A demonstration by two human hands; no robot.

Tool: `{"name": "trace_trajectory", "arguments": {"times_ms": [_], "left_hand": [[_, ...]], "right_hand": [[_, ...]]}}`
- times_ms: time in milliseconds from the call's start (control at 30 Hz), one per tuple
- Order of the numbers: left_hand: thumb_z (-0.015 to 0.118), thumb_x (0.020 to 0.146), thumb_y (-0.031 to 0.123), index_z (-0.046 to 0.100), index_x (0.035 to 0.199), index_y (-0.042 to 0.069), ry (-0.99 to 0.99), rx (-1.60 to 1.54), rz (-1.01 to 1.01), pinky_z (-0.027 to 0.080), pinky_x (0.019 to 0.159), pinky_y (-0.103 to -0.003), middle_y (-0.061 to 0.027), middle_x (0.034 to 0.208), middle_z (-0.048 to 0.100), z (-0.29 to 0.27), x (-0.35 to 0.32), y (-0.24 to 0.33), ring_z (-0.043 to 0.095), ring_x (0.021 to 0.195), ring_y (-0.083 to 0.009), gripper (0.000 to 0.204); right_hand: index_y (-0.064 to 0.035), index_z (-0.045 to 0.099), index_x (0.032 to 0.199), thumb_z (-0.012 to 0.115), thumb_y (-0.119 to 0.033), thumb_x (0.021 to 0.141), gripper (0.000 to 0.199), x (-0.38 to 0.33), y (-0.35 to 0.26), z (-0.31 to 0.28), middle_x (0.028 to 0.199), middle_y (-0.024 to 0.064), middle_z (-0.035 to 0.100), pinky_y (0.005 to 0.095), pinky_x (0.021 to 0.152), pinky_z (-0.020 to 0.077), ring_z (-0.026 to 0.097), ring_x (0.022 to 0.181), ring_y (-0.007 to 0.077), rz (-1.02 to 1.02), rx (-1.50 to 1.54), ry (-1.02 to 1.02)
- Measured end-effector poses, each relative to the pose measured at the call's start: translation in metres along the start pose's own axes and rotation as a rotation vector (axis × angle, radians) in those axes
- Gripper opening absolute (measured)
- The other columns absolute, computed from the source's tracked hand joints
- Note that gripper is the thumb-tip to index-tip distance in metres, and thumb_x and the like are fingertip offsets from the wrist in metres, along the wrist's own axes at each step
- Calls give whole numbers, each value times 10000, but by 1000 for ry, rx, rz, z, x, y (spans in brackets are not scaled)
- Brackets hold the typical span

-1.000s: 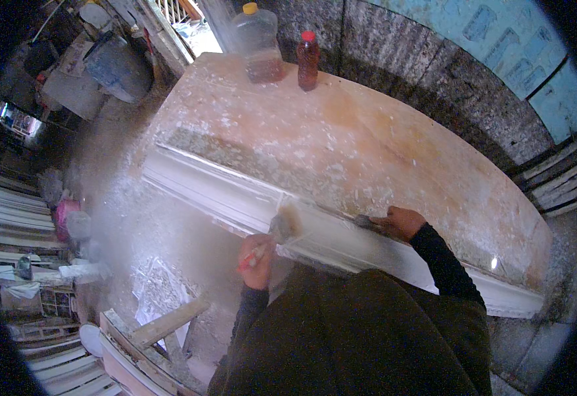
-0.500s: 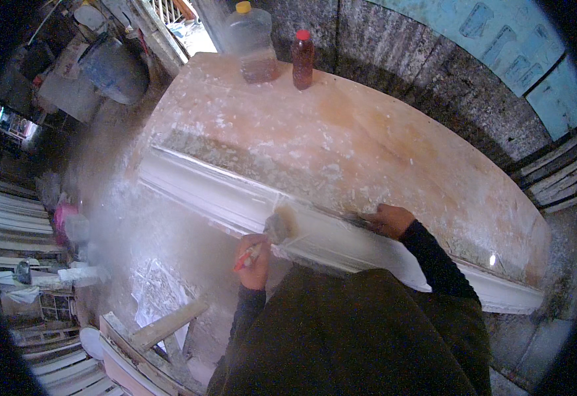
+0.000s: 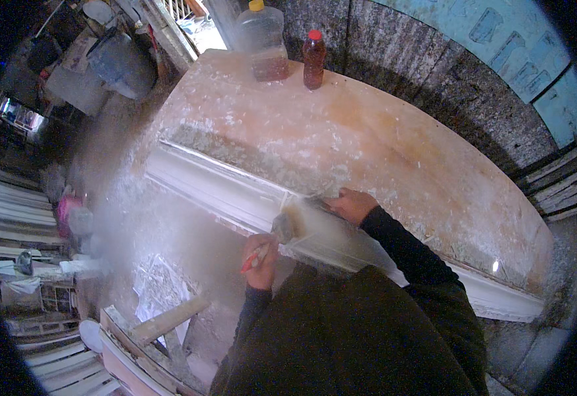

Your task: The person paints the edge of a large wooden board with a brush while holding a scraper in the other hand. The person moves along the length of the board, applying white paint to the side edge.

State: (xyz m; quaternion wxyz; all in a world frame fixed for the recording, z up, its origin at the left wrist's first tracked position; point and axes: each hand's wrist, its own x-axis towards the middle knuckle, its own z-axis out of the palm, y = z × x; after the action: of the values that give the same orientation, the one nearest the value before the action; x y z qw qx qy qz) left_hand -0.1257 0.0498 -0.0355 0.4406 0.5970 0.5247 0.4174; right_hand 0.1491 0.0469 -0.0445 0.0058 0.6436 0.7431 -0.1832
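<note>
A long white plaster moulding (image 3: 222, 188) lies along the near edge of a dusty pinkish worktable (image 3: 381, 145). My left hand (image 3: 261, 259) grips a brush (image 3: 282, 231) with a red handle; its bristles touch the moulding's near face. My right hand (image 3: 351, 204) rests on top of the moulding just behind the brush, fingers curled on a small tool I cannot make out. Both dark sleeves come up from the lower edge.
A large clear jug with a yellow cap (image 3: 262, 39) and a small red-capped bottle (image 3: 313, 58) stand at the table's far end. A grey bucket (image 3: 120, 63) sits far left. Stacked white mouldings (image 3: 11, 204) and wood scraps (image 3: 163, 323) lie on the floor at left.
My right hand has slid left along the moulding toward the brush. The brush head has shifted slightly, and dust blurs the area around it.
</note>
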Motion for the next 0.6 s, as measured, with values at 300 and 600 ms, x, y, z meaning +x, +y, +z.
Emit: {"name": "trace_trajectory", "arguments": {"times_ms": [300, 600], "left_hand": [[581, 716, 47, 578, 823, 21, -30, 31, 154, 418, 702, -285, -92, 792, 556, -14, 1, 28, 536, 760, -195, 110], [589, 709, 28, 581, 821, 23, -78, 35, 91, 416, 708, -285, -89, 806, 554, -14, 7, 20, 536, 761, -196, 113]], "right_hand": [[-296, 486, 1110, 433, -298, 816, 299, -16, -2, -35, 808, 150, 515, 389, 587, 462, 555, 715, 307, -51, -11, -157], [-221, 573, 987, 445, -265, 793, 237, 71, -29, -7, 826, 159, 546, 428, 646, 444, 550, 788, 316, 50, 96, -18]]}}
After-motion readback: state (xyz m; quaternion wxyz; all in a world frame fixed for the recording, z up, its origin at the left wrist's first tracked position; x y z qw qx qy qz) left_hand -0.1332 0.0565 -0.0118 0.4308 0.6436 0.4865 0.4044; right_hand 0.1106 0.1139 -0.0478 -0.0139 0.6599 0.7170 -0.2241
